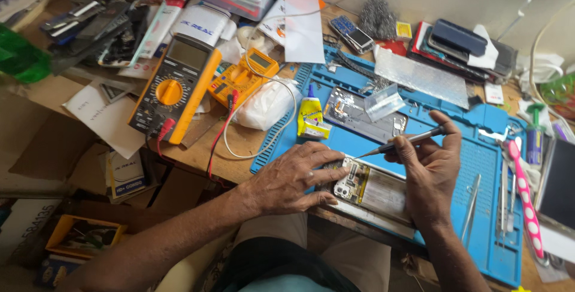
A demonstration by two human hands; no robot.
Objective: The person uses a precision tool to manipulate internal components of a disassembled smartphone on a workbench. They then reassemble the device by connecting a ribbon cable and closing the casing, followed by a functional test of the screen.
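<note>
We see the opened phone [372,189] lying on the blue work mat [491,172], its long axis running from ten o'clock to four o'clock. The screwdriver [400,143] points its tip toward eight o'clock, down at the phone's upper edge. Our left hand [293,178] lies flat, fingers spread, pressing the phone's ten o'clock end. Our right hand [430,169] is curled closed around the screwdriver. At seven o'clock, well apart, a yellow tray [66,227] holds small dark items we cannot tell apart.
</note>
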